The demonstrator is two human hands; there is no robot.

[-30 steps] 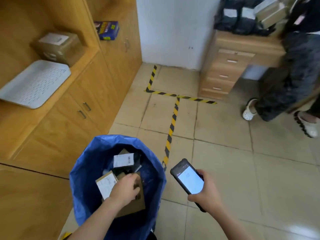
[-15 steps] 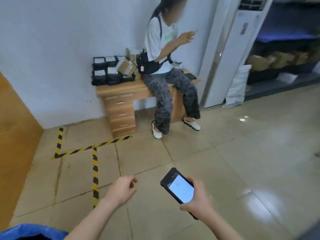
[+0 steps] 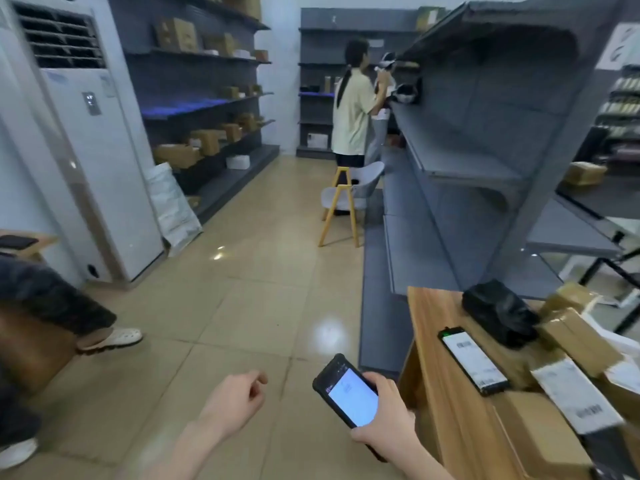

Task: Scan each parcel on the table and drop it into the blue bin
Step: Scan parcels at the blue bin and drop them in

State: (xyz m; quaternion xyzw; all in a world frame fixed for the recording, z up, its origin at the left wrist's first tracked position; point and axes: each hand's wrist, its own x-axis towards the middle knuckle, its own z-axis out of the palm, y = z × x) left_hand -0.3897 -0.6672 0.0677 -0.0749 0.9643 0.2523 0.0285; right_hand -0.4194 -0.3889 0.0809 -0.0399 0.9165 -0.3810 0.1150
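Note:
My right hand (image 3: 384, 415) grips a black handheld scanner (image 3: 346, 391) with its lit screen facing up, just left of the wooden table (image 3: 446, 403). My left hand (image 3: 235, 400) hangs over the floor with loosely curled fingers and holds nothing. On the table lie several parcels: a black bagged parcel (image 3: 498, 311), brown cardboard boxes (image 3: 578, 337) and a box with a white label (image 3: 575, 393). A second phone-like device (image 3: 472, 358) lies screen up on the table. The blue bin is out of view.
Grey shelving (image 3: 460, 157) runs along the right behind the table. A chair with yellow legs (image 3: 346, 199) stands in the aisle, and a person (image 3: 353, 105) works at the shelf beyond. A white floor air conditioner (image 3: 86, 150) stands left. A seated person's leg and shoe (image 3: 110, 337) are at left.
The view swung right from the blue bin to the table. My left hand let go of the parcel in the bin and now hangs empty. My right hand kept hold of the scanner.

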